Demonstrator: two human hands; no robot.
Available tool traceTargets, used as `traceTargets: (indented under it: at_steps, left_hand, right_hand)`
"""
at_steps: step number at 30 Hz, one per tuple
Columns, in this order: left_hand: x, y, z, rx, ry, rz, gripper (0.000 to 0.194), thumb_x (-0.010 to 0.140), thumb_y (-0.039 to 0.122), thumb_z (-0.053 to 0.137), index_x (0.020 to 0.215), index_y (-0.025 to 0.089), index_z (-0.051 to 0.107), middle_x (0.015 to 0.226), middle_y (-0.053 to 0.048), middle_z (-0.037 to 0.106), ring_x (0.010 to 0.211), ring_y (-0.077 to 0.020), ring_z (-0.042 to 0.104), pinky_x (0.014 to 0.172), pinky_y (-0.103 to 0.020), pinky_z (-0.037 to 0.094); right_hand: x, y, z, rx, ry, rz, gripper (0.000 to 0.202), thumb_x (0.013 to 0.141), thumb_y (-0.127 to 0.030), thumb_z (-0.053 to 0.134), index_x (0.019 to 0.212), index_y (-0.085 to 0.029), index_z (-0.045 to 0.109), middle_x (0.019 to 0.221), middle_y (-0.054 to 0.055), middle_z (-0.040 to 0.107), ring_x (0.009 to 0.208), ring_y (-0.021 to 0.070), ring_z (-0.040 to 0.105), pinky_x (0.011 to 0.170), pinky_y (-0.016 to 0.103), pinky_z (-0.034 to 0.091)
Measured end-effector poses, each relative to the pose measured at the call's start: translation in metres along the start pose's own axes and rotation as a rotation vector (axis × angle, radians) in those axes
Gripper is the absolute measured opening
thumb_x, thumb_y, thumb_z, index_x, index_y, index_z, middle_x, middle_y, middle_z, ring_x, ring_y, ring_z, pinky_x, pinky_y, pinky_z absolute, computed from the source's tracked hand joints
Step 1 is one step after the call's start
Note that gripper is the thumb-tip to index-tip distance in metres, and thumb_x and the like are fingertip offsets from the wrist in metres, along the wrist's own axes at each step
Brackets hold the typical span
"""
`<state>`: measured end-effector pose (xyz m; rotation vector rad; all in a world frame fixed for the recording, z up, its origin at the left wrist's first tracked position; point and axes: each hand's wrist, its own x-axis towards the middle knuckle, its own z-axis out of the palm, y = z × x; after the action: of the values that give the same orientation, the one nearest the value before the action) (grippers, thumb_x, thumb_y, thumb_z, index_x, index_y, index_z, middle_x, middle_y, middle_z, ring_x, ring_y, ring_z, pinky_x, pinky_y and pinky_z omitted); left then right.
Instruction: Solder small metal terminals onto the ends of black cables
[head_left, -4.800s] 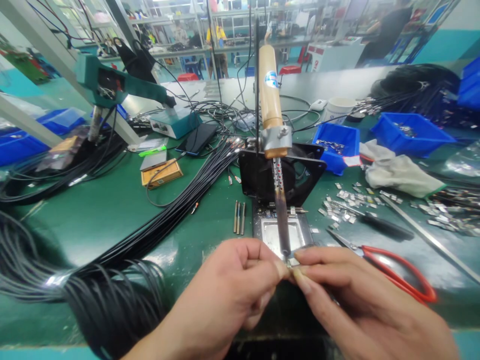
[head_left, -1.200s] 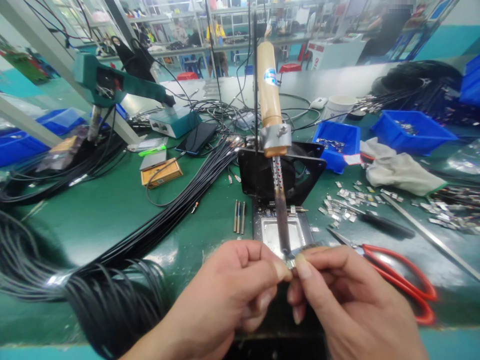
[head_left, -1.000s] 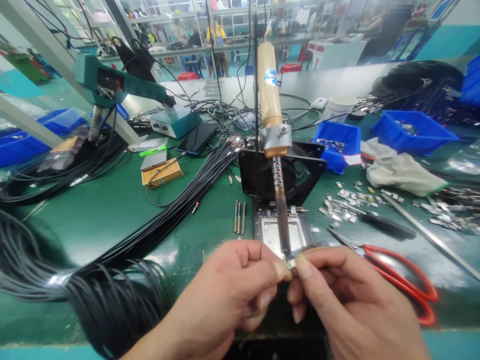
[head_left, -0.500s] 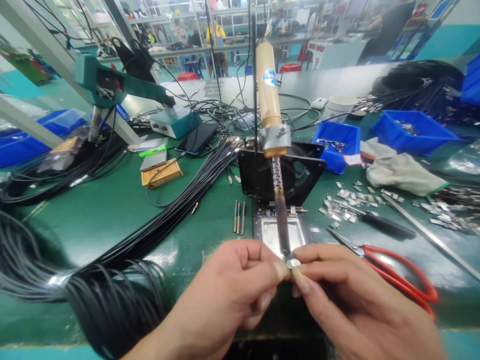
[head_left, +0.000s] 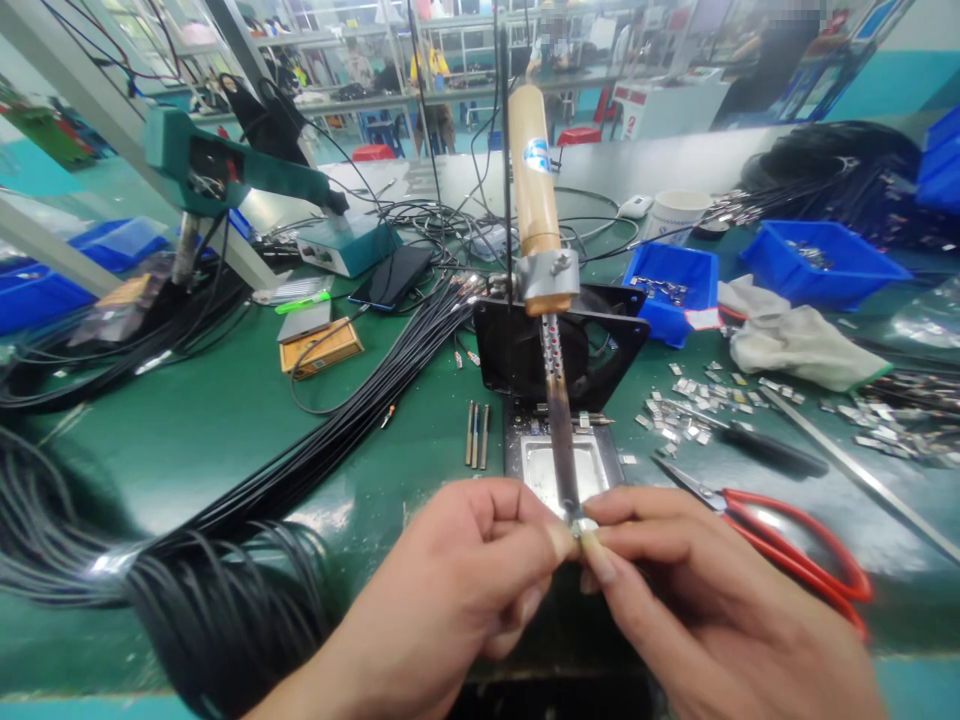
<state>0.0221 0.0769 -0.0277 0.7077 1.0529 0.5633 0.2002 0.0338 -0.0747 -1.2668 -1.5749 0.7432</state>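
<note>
A soldering iron (head_left: 535, 170) with a tan handle is clamped upright, its dark tip pointing down between my hands. My left hand (head_left: 480, 570) is closed in a pinch at the tip; what it holds is too small to name. My right hand (head_left: 690, 580) pinches a small silvery metal piece (head_left: 586, 525) close beside the left fingertips, right at the tip. Behind my fingers lies a metal tray (head_left: 536, 465) on a dark base, with a black fan (head_left: 525, 350) standing behind it.
Red-handled scissors (head_left: 802, 540) lie to the right, near a dark-handled tool (head_left: 780, 452) and scattered metal pieces (head_left: 686, 425). Blue bins (head_left: 825, 280) and a white glove (head_left: 806, 350) are farther back. Bundled black cables (head_left: 300, 475) stretch across the left.
</note>
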Motion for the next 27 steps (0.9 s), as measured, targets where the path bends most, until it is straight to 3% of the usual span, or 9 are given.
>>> traceTargets:
  at_steps: [27]
  left_hand:
    - [-0.0001, 0.0003, -0.0020, -0.003, -0.016, 0.012, 0.025, 0.086, 0.030, 0.072, 0.070, 0.018, 0.057, 0.047, 0.012, 0.038, 0.041, -0.0036, 0.019, 0.038, -0.015, 0.017]
  right_hand:
    - [-0.0012, -0.0031, 0.0036, -0.009, 0.021, 0.028, 0.011, 0.093, -0.021, 0.070, 0.094, -0.031, 0.070, 0.108, -0.004, 0.073, 0.091, 0.0110, 0.077, 0.082, 0.017, 0.062]
